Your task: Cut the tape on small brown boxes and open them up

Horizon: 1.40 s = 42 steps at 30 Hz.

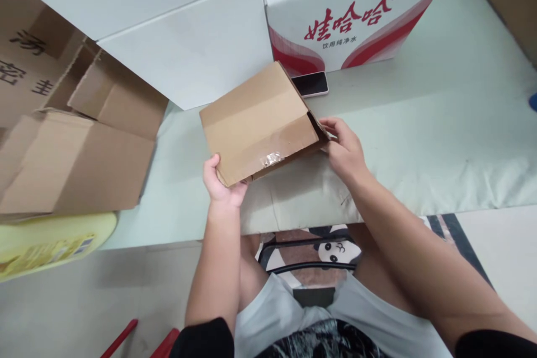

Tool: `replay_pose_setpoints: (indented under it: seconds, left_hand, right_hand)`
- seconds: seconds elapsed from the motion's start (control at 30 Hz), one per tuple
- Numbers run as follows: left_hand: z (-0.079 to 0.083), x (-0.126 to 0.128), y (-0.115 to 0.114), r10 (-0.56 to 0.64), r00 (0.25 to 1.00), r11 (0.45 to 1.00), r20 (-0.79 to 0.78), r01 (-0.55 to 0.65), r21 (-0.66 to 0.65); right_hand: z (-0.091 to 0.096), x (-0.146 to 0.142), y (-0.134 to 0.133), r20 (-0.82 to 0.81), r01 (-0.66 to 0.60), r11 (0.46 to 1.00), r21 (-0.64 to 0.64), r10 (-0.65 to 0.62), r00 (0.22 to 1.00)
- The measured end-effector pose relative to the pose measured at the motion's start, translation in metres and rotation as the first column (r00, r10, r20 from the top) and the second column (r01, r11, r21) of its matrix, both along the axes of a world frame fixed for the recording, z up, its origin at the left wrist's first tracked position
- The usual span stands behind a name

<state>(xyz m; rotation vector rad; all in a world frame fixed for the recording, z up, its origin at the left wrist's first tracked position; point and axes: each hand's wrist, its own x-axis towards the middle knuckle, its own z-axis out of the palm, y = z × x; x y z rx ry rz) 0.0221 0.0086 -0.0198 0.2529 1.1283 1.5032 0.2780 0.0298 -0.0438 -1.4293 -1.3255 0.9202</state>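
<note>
The small carton [260, 128] sits tilted over the pale green cloth [419, 140], its near side raised; whether its far end rests there, I cannot tell. The left hand [224, 182] is closed around its near left corner, thumb on top, fingers beneath. The right hand [346, 151] is partly curled at its right end, fingers against the flap beside a dark gap; the thumb tip is hidden, so I cannot tell how firmly it holds.

Crowding the carton's far side is a plain white box [188, 47]. To the carton's far right stands a white box with red lettering [335, 28], and a dark-screened phone [312, 84] lies between the two, partly covered by the carton. Well to the carton's left, a large open carton [104, 156] spreads its flaps, with a yellow container [100, 226] on its near side. Below the carton, past the cloth's edge, shows a panda print [339, 251].
</note>
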Motion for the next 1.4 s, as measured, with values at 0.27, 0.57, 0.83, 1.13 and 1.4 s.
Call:
replay_pose_setpoints:
  seconds: [0.27,0.57,0.83,1.13,1.4]
  left_hand:
    - [0.0,-0.004,0.004,0.054,0.998,0.997,-0.022,-0.052,0.057]
    - [0.004,-0.005,0.006,0.215,0.97,0.957,-0.111,-0.187,0.224]
    - [-0.015,0.004,-0.012,0.419,0.817,0.774,-0.396,-0.094,0.626]
    - [-0.025,0.024,-0.02,0.358,0.717,0.829,-0.598,0.052,0.558]
    - [-0.012,0.006,-0.003,-0.026,0.999,0.97,-0.025,0.031,0.241]
  right_hand:
    - [-0.001,0.002,-0.003,0.757,0.002,0.987,-0.158,0.12,0.643]
    - [0.0,0.014,0.007,0.507,0.157,0.966,-0.205,-0.032,0.861]
    - [0.035,0.023,0.026,-0.717,0.43,0.903,-0.019,-0.312,0.624]
    - [0.052,0.032,0.021,-0.751,0.433,0.896,0.094,-0.222,0.622]
    - [0.051,0.024,0.021,-0.74,0.513,0.859,0.003,-0.343,0.578]
